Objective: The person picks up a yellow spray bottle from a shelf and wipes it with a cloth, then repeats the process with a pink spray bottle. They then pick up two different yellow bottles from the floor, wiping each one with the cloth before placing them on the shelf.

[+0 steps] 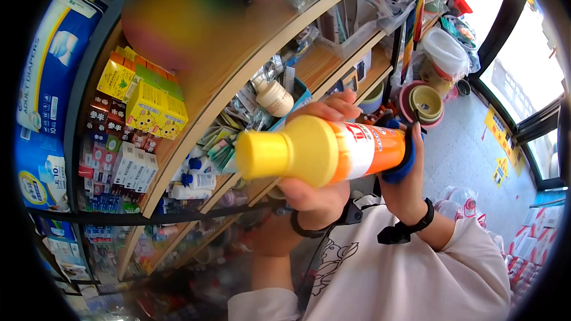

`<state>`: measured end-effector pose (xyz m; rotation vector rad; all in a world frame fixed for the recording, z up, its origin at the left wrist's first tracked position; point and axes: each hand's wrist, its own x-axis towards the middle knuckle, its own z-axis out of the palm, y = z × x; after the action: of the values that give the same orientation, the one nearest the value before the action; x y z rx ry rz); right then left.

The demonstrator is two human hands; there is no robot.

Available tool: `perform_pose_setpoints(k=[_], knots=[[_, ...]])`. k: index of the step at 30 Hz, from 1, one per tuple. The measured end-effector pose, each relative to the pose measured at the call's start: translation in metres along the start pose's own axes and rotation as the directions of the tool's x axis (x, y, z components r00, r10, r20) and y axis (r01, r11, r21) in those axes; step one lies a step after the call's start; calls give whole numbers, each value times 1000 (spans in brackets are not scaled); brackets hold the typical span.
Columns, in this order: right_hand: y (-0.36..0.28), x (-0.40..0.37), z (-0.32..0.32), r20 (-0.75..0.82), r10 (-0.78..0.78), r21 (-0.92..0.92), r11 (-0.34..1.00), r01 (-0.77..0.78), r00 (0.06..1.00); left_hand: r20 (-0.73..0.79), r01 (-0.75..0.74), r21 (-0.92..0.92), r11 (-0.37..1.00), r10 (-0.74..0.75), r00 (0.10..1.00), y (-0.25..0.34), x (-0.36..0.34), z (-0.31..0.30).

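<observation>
A bottle [357, 148] with a yellow cap, a yellow shoulder and an orange body with a white label is held tilted almost on its side, cap toward the left. My left hand [315, 199] is closed round it, thumb below and fingers over the far side. At the bottle's base, my right hand [407, 181] grips a blue and dark cloth-like piece [397, 172] that touches the bottle. What exactly this piece is I cannot make out. A black band circles each wrist.
Wooden shelves [238, 59] curve along the left with yellow boxes [156, 110], a cream bottle [275, 98] and packets. Adult diaper packs [50, 77] stand at far left. Stacked bowls [427, 104] rest on the floor near the glass door. Bottled goods [461, 202] are at the right.
</observation>
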<state>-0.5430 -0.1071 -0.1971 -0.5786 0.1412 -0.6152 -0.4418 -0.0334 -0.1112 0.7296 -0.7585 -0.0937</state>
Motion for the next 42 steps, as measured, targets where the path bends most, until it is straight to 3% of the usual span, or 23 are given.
perform_pose_setpoints(k=[1, 2, 4, 5, 7, 9, 11, 13, 15, 16, 21, 24, 27, 28, 29, 32, 33, 35, 37, 38, 39, 41, 42], knots=[[-2, 6, 6, -21, -31, 46, 998, 31, 999, 5, 0, -2, 1000, 0, 1000, -10, -5, -2], [-11, 19, 15, -197, 208, 282, 948, -147, 958, 63, -112, 81, 990, 107, 992, -19, -10, -6], [-7, 31, 11, -213, 271, 289, 935, -205, 939, 252, -321, 235, 917, 261, 932, -27, -15, -18], [-5, 35, 10, -225, 333, 296, 919, -261, 916, 287, -308, 143, 941, 258, 923, -28, -18, -27], [-6, 35, 15, -186, 436, 346, 868, -356, 881, 514, -391, 341, 855, 179, 839, -12, -23, -28], [-15, 30, 31, -241, 413, 244, 902, -358, 878, 472, -420, 320, 849, 241, 848, -21, -38, -21], [-5, 29, 19, -251, 448, 277, 883, -380, 858, 394, -439, 333, 835, 300, 869, -24, -46, -23], [0, 27, 17, -260, 484, 310, 861, -403, 835, 419, -442, 340, 830, 287, 862, -20, -44, -30], [0, 26, 22, -266, 264, -21, 960, -279, 927, 388, -377, 345, 860, 235, 891, -16, -44, -35], [-2, 26, 25, -251, 274, -55, 953, -297, 928, 367, -416, 339, 844, 288, 884, -17, -43, -36], [6, 36, 4, -189, 432, 33, 900, -434, 882, 337, -331, 397, 856, 199, 920, -3, -40, -42], [11, 42, 2, -82, 526, 252, 833, -493, 846, 18, -371, 373, 850, 393, 919, -7, -51, -27], [16, 50, -1, -37, 525, 219, 834, -506, 850, -23, -431, 317, 845, 461, 887, -10, -51, -23], [16, 52, 2, -97, 521, 257, 836, -485, 848, -8, -328, 346, 879, 353, 936, -4, -52, -23], [16, 53, 5, -97, 522, 258, 836, -485, 848, -7, -328, 347, 879, 352, 936, -4, -52, -21], [14, 53, 10, -283, 370, 64, 928, -367, 885, -71, -96, 555, 826, 163, 984, 3, -46, -18], [13, 52, 12, -282, 370, 66, 928, -367, 885, -70, -98, 556, 825, 163, 984, 1, -46, -20], [13, 50, 19, -348, 290, -27, 947, -319, 891, 107, -263, 521, 812, 244, 964, -9, -47, -31], [13, 37, 32, -213, 159, -196, 960, -202, 964, 306, -381, 607, 697, 238, 922, -9, -46, -39], [11, 27, 35, -124, 102, -413, 899, -145, 987, 308, -381, 606, 698, 236, 922, -12, -47, -39], [12, 28, 42, -198, 144, -224, 956, -188, 970, 263, -351, 581, 735, 239, 935, -16, -50, -37], [8, 32, 35, 148, -80, -478, 867, 142, 986, 218, -322, 549, 771, 240, 946, -17, -51, -34], [1, 37, 28, 428, -129, -573, 727, 379, 895, 108, -183, 609, 772, 148, 983, -12, -47, -29]])
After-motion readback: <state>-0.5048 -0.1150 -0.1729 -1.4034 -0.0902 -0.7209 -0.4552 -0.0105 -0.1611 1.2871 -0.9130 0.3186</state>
